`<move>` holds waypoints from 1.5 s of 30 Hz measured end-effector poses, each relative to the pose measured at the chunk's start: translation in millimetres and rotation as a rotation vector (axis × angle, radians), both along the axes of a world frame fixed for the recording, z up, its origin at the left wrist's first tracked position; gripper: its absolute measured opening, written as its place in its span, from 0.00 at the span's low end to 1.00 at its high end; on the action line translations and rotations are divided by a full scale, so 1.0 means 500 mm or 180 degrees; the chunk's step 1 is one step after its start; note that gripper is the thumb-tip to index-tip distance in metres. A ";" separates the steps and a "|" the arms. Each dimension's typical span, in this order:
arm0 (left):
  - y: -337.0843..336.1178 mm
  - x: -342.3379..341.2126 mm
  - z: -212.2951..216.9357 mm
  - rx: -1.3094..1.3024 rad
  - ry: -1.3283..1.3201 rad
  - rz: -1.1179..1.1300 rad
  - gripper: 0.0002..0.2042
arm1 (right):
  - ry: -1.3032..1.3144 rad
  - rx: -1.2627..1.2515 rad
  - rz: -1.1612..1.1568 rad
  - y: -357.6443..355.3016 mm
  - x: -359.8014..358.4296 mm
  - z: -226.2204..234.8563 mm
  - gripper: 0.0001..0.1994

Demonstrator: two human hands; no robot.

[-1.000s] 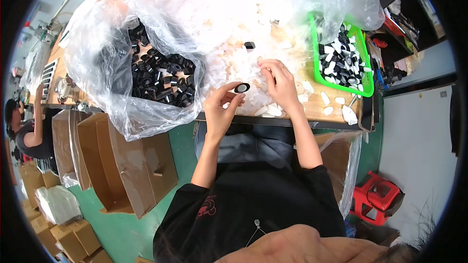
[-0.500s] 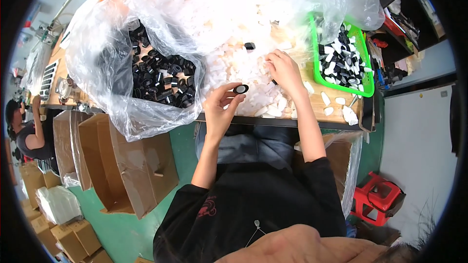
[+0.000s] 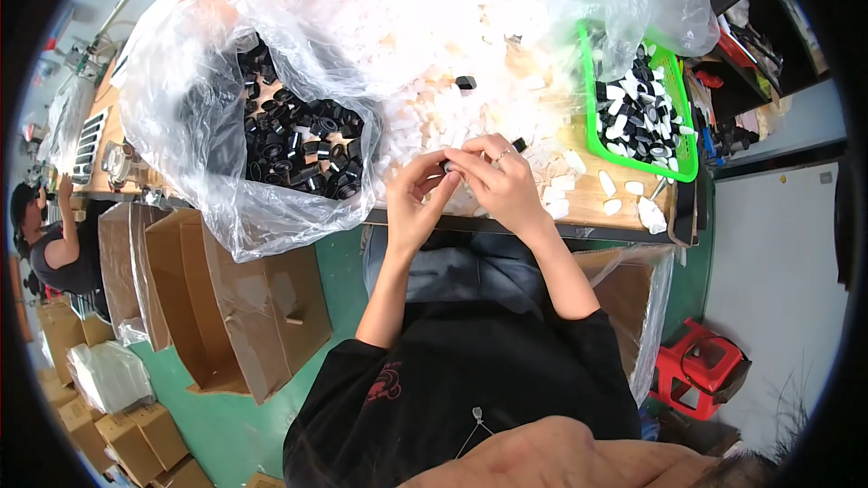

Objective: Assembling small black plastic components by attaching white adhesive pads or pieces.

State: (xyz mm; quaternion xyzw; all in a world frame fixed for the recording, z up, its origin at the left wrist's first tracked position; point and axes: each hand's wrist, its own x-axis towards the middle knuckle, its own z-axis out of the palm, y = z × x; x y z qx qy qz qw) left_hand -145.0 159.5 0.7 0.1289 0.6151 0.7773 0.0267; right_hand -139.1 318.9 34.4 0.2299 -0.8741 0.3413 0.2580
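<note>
Above the table's front edge, my left hand (image 3: 416,203) pinches a small black oval part (image 3: 449,165) between thumb and fingers. Only a sliver of the part shows. Against it press the fingertips of my right hand (image 3: 502,185), which has a ring on one finger; whatever those fingers pinch is hidden. White oval pieces (image 3: 425,136) lie heaped under and beyond both hands. Two loose black parts stand out there, one black part (image 3: 465,82) farther off and another black part (image 3: 518,144) beside my right hand.
At left, a clear plastic bag (image 3: 298,208) holds many black parts (image 3: 316,140). A green basket (image 3: 592,131) of mixed black and white parts stands at right, with loose white pieces (image 3: 608,183) before it. Cardboard boxes (image 3: 271,307) and a red stool (image 3: 696,366) are on the floor. Another person (image 3: 63,248) works far left.
My right hand has come from the white heap toward me and left, meeting my left hand at the black part. The left hand has stayed nearly in place, its fingers now partly covered.
</note>
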 end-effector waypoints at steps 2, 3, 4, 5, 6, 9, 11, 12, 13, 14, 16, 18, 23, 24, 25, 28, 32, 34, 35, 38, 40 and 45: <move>-0.001 -0.001 0.003 0.0036 0.0065 0.0013 0.15 | -0.0712 -0.0730 -0.0104 -0.008 0.006 0.001 0.16; 0.000 -0.001 0.005 0.0080 0.0131 0.0017 0.14 | -0.0713 -0.0731 -0.0093 -0.004 0.005 0.000 0.16; 0.002 0.001 0.008 0.0079 0.0132 0.0026 0.14 | -0.1343 -0.1329 0.0239 0.006 0.003 -0.002 0.16; 0.003 0.003 0.015 -0.0045 0.0328 0.0117 0.13 | -0.1970 -0.1924 0.0588 0.011 0.001 -0.002 0.16; 0.005 0.006 0.020 -0.0169 0.0524 0.0205 0.12 | -0.1968 -0.1922 0.0608 0.013 0.002 0.000 0.16; 0.006 0.014 0.037 -0.0154 0.0585 0.0267 0.10 | -0.2060 -0.2543 0.0816 0.008 0.008 -0.003 0.14; 0.010 0.019 0.046 -0.0231 0.0680 0.0338 0.10 | -0.1922 -0.2745 0.0743 0.003 0.012 -0.008 0.15; 0.014 0.020 0.048 -0.0472 0.0896 0.0459 0.10 | -0.1920 -0.2744 0.0744 0.002 0.014 -0.010 0.15; 0.016 0.022 0.049 -0.0714 0.1111 0.0581 0.11 | -0.1873 -0.2786 0.0679 0.001 0.016 -0.013 0.15; 0.018 0.022 0.047 -0.0713 0.1114 0.0581 0.11 | -0.1825 -0.2826 0.0615 -0.001 0.019 -0.015 0.15; 0.019 0.022 0.041 -0.1026 0.1278 0.0744 0.11 | -0.1734 -0.2761 0.0477 -0.011 0.030 -0.019 0.14; 0.016 0.021 0.037 -0.1039 0.1338 0.0779 0.11 | -0.1654 -0.2698 0.0351 -0.018 0.038 -0.018 0.14; -0.013 -0.024 0.066 -0.1385 0.1029 -0.0161 0.10 | -0.0622 -0.1309 -0.0360 0.026 0.043 0.000 0.11; -0.036 -0.039 0.078 -0.1703 0.1296 0.0137 0.11 | -0.0119 -0.0922 -0.0778 0.046 0.043 0.006 0.11; -0.063 -0.068 0.059 -0.1971 0.1820 0.0823 0.12 | 0.0389 -0.0529 -0.1194 0.071 0.041 0.012 0.11; -0.151 -0.129 0.049 -0.3220 0.1955 0.1832 0.19 | 0.1329 -0.0334 -0.2093 0.188 0.021 0.044 0.11; -0.229 -0.162 -0.011 -0.3501 0.1199 0.1417 0.15 | 0.0920 0.0676 -0.3155 0.298 -0.020 0.076 0.15; -0.224 -0.155 -0.007 -0.3742 0.1479 0.1540 0.13 | 0.0610 0.0554 -0.2811 0.318 -0.038 0.059 0.13; -0.217 -0.148 -0.003 -0.3599 0.1580 0.1696 0.11 | 0.0495 0.0483 -0.2498 0.312 -0.054 0.048 0.11; -0.198 -0.124 0.019 -0.3056 0.1544 0.1882 0.09 | -0.0557 -0.0231 -0.1326 0.256 -0.113 0.034 0.08; -0.176 -0.110 0.035 -0.1704 0.1012 0.1507 0.10 | -0.0502 0.0002 -0.1368 0.257 -0.183 -0.039 0.07; -0.111 -0.074 0.045 0.0071 0.0720 0.0691 0.13 | -0.0832 0.1061 -0.2544 0.239 -0.230 -0.097 0.07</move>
